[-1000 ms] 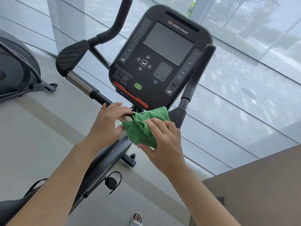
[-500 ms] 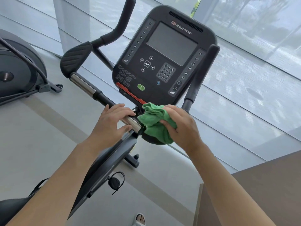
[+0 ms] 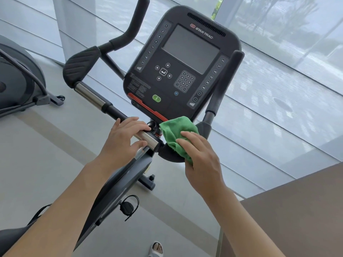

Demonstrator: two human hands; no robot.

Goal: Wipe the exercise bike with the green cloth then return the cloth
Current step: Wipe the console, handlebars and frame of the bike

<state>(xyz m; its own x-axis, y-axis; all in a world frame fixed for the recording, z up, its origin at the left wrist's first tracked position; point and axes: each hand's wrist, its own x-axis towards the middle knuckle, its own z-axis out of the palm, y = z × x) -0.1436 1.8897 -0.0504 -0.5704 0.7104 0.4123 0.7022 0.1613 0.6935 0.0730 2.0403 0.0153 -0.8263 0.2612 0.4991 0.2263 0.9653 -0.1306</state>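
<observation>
From the head view we are looking down on a pale grey floor [image 3: 55,145] beside tall glass walls [image 3: 278,80]. The exercise bike [image 3: 118,184] console [image 3: 183,67] is reading "STAR TRAC". Our left hand [image 3: 122,141] is gripping the chrome handlebar [image 3: 146,139]; our right hand [image 3: 202,160] is pressing the bunched green cloth [image 3: 176,134] against the black armrest pad just below the console

A crumpled green cloth [image 3: 174,134] lies bunched over the dark pad at the right end of a black exercise bike [image 3: 118,186], just below its tilted console. The bike's chrome-sleeved handlebar runs left, ending in a ribbed black pad beneath an upswept grip.
</observation>
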